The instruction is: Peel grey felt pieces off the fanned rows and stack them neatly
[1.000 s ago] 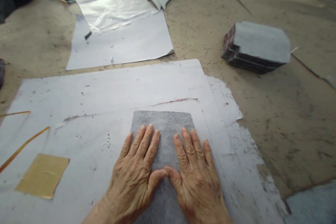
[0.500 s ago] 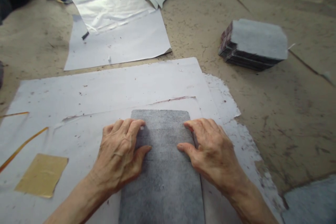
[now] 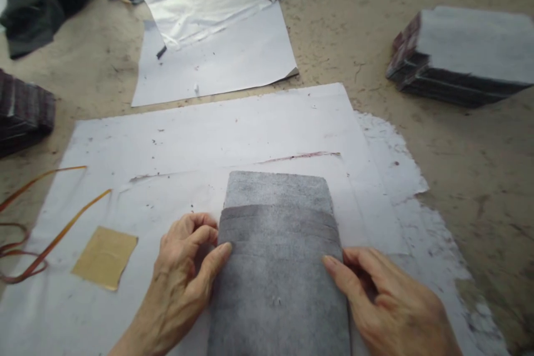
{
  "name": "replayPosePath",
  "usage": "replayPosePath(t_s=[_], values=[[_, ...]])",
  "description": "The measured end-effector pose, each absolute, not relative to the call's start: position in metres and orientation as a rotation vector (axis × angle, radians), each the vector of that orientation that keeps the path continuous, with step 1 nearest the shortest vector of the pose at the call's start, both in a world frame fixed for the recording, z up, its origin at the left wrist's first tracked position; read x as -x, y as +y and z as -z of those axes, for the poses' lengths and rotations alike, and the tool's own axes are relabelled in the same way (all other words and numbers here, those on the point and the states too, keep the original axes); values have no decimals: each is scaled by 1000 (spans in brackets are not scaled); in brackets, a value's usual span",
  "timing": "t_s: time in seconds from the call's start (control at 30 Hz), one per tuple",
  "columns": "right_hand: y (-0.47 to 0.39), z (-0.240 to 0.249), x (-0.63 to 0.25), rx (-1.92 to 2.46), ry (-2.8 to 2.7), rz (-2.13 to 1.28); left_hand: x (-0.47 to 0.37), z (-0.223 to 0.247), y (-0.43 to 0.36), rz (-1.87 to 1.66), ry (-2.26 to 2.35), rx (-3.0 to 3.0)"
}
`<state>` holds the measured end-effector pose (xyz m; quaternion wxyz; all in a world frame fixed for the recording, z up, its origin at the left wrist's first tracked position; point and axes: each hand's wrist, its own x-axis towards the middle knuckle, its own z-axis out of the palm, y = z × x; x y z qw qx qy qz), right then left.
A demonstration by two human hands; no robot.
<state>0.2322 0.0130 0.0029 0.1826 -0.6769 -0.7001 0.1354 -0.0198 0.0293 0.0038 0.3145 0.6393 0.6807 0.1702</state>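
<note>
A long grey panel [image 3: 277,283], felt-like with several stepped layers across its upper part, lies on the white paper in front of me and runs out of the bottom of the view. My left hand [image 3: 187,272] grips its left edge, thumb on top and fingers curled at the side. On the opposite edge, my right hand [image 3: 384,295] pinches the panel the same way, lower down. The fingertips under both edges are partly hidden.
White paper sheets [image 3: 250,128] cover the brown table [image 3: 334,39]. At the upper right stands a stack of grey pieces [image 3: 471,50]; another dark stack [image 3: 25,105] is at the left. A yellow square [image 3: 106,258] and orange-brown strips [image 3: 70,233] lie left of my hand.
Both hands have drawn back toward me along the panel's edges, the right one further. The upper layers now show a stepped, slightly bulging edge. The view has shifted left.
</note>
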Motion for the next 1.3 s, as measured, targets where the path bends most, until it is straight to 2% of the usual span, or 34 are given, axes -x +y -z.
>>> replayPosePath(t_s=[0.2,0.7,1.13,1.3], values=[[10,2,-227,1976,-1911,-311,14,1,25,-503,1881,-1627],[13,-1,-223,2022,-1838,-379,13,7,26,-495,1876,-1882],[5,-1,-216,2143,-1767,-65,13,11,14,-618,2112,-1982],[23,-10,-220,1923,-1869,36,0,6,23,-596,1866,-2308]])
